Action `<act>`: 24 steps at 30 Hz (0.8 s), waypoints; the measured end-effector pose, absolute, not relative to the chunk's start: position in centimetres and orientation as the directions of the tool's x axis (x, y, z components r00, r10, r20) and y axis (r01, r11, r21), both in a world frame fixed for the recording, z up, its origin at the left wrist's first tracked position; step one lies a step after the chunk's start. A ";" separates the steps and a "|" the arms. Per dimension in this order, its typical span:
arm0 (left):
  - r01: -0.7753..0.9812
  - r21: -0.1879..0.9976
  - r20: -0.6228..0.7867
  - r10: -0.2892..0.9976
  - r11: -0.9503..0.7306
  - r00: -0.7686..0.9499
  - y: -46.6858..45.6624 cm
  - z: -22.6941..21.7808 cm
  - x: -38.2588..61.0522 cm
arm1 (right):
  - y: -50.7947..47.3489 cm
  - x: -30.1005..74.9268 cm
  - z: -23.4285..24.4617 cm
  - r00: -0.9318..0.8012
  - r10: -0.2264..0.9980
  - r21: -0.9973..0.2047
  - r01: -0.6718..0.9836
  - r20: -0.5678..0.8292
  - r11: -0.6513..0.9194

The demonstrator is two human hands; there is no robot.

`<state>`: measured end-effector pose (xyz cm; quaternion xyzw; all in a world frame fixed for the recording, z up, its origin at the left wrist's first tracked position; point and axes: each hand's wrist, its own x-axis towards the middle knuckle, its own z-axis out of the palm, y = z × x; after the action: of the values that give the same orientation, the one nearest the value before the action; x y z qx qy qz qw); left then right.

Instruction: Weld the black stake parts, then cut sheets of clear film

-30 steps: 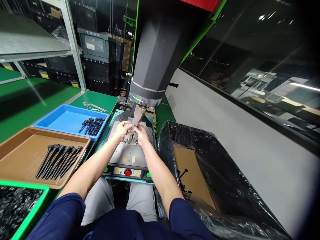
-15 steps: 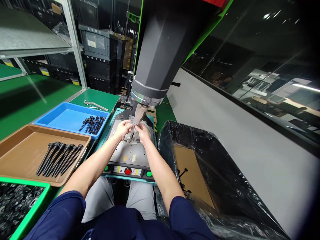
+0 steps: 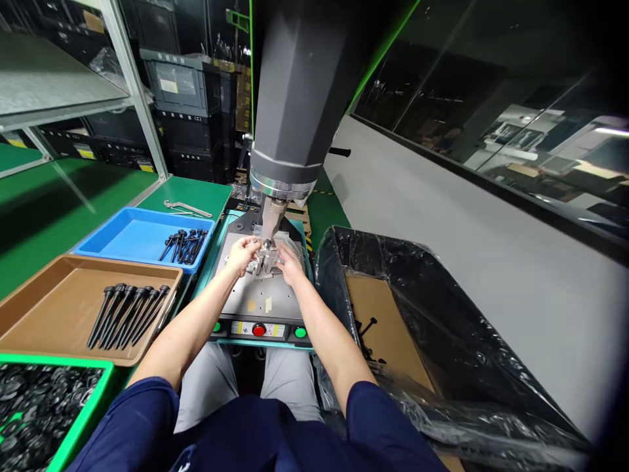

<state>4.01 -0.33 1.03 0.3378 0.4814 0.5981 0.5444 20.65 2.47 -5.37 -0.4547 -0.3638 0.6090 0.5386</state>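
A welding-type press with a tapered metal head (image 3: 273, 216) stands over a clear and metal holding fixture (image 3: 266, 261) on a grey plate. A small dark round part (image 3: 267, 244) sits at the fixture's top, right under the tapered head. My left hand (image 3: 242, 254) is beside the fixture's left side, its fingers slightly bent and apart, seemingly holding nothing. On the other side, my right hand (image 3: 289, 263) is open, fingers spread, close to the fixture. Whether either hand touches the fixture is too small to tell.
Long black pieces with round heads lie in a brown tray (image 3: 54, 295) and a blue tray (image 3: 113, 236) at left. A green bin (image 3: 83, 419) holds black rings. Wrenches (image 3: 187, 208) lie behind. Buttons (image 3: 258, 330) line the machine's front. A plastic-lined box (image 3: 393, 334) stands at right.
My right hand has drawn away from the fixture to the right, and its fingers have spread. My left hand has parted from it. The dark round part now shows between them. The view has shifted slightly.
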 end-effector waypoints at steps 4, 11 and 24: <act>-0.319 0.947 -0.092 0.982 0.035 -0.164 -0.1 0.8 4.1 | 3.5 21.9 -5.1 0.016 0.987 -0.943 -0.297 -0.160 -0.148; -0.287 0.958 -0.069 0.978 0.009 -0.199 0.5 0.8 4.6 | 6.3 23.8 -3.0 0.060 0.995 -0.976 -0.207 -0.081 -0.067; -0.292 0.956 -0.052 0.968 -0.022 -0.245 2.6 0.8 4.4 | 2.3 22.6 -7.1 -0.182 0.977 -0.989 -0.082 -0.109 -0.126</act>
<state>4.36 2.55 0.85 0.3497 0.4836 0.6235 0.5051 22.64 2.28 -7.09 -0.4585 -0.4880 0.5939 0.4460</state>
